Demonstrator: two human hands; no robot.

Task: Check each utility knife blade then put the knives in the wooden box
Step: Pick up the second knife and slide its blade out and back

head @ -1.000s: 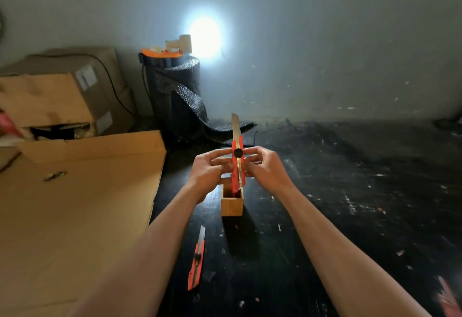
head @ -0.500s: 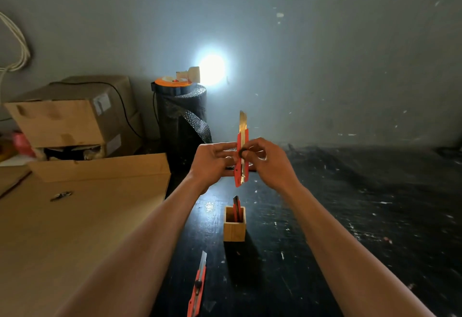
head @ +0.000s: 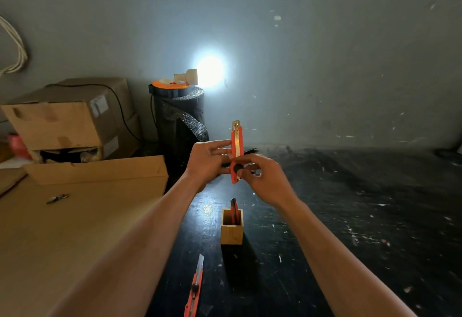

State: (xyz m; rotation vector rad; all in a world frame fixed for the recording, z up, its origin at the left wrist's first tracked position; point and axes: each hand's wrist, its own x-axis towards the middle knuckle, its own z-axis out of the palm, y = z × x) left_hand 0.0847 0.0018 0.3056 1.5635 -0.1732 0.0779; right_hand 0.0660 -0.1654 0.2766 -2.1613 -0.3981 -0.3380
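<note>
I hold an orange utility knife (head: 236,147) upright in front of me, above the table. My left hand (head: 208,161) grips its body from the left. My right hand (head: 263,179) pinches the black slider near its lower end. Only a short tip of blade shows at the top. Below, a small wooden box (head: 231,231) stands on the black table with one orange knife (head: 234,210) standing in it. Another orange knife (head: 195,289) lies flat on the table near me, its blade out.
A large flat cardboard sheet (head: 82,229) covers the left side, with a small metal piece (head: 57,198) on it. Cardboard boxes (head: 67,121) sit at the back left. A black bubble-wrap roll (head: 178,119) with a lit lamp (head: 208,71) stands behind the hands.
The long blade has slid back into the held knife; only its tip shows now. My right hand's fingers moved down the handle with the slider. The knife rose above the box.
</note>
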